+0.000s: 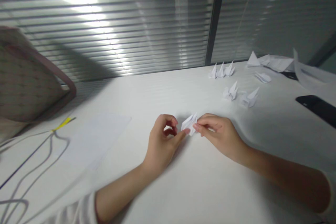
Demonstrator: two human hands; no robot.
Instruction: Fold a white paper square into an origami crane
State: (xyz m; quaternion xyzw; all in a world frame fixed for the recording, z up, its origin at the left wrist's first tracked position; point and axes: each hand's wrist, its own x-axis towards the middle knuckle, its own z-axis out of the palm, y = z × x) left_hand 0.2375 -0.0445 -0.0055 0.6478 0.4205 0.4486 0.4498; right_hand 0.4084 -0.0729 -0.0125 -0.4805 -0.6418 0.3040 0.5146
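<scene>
A small folded piece of white paper (189, 124) with pointed corners is between my hands, just over the white table (162, 196). My right hand (219, 131) pinches its right edge between thumb and fingers. The thumb of my left hand (164, 143) presses on its lower left edge, while the left fingers curl behind and to the side. Beyond my right hand stand two folded paper cranes, a left one (230, 91) and a right one (249, 98). Farther back is a row of three more paper cranes (221, 70).
A flat white sheet (97, 136) and grey cables (49, 154) with a yellow tie (63, 124) lie left. A patterned bag (28, 80) stands back left. At right are a black phone (316, 106), loose papers (278, 63) and a folded paper strip (262, 77). Window blinds (147, 24) close the back.
</scene>
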